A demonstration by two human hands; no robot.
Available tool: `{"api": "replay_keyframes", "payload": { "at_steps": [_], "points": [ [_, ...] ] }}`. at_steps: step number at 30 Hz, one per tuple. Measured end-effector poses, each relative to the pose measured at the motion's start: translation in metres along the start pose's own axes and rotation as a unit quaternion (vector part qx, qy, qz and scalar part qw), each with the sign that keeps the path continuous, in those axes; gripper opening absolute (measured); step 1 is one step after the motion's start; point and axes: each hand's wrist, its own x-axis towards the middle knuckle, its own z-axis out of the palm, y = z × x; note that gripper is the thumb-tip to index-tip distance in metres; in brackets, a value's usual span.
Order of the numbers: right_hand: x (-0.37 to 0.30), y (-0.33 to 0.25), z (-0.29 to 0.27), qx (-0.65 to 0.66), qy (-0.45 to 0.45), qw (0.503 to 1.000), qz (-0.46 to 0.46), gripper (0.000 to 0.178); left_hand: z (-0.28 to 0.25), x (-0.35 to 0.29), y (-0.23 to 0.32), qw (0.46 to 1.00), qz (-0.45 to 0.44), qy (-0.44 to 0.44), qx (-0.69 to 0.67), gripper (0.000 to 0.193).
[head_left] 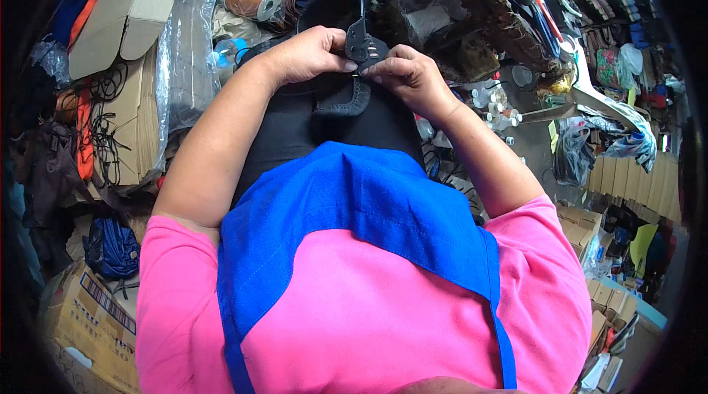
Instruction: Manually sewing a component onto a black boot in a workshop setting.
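In front of my lap is a black leather piece (357, 38), curved into a loop, with slots near its edge. Its lower flap (345, 105) has stitching along the border and lies over my dark trousers. My left hand (313, 56) is closed on the loop's near edge, thumb and fingers pinching it. My right hand (414, 80) is closed too, with its fingertips pressed together where the upper part and the flap meet. A tiny pale spot shows between the two hands. Whatever the right fingertips pinch is too small to make out.
A blue apron (346, 180) covers my front. Beyond my left arm are a spool of brown thread (254, 0), flattened cardboard (122, 7) and plastic-wrapped sheets (193, 47). Small clear bottles (495, 102) stand right of my right hand. A cardboard box (88, 320) sits at lower left.
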Motion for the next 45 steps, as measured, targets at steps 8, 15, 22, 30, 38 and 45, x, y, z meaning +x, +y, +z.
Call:
{"api": "replay_keyframes", "payload": {
  "at_steps": [8,15,22,30,38,45],
  "points": [
    [-0.001,-0.012,-0.005,-0.181,-0.006,0.978,-0.1,0.021,-0.011,-0.001,0.001,0.995,-0.018,-0.061,0.073,0.032],
    [0.002,0.002,-0.001,-0.096,0.021,0.992,-0.074,0.018,-0.003,-0.001,0.002,0.997,-0.059,0.002,0.044,0.029],
    [0.002,-0.005,-0.006,-0.023,-0.017,0.999,0.019,0.02,-0.001,0.0,0.004,0.999,-0.044,-0.004,-0.001,0.026],
    [0.0,-0.003,-0.002,-0.019,-0.023,0.999,0.031,0.025,-0.002,0.003,0.002,0.999,-0.033,-0.014,-0.027,0.027],
    [-0.003,-0.013,-0.003,-0.137,0.022,0.987,-0.087,0.027,-0.01,0.002,-0.004,0.998,-0.018,-0.066,0.012,0.033],
    [-0.001,-0.042,-0.006,-0.243,-0.017,0.967,-0.069,0.021,-0.014,0.004,-0.008,0.994,-0.01,-0.094,0.057,0.037]
  ]
}}
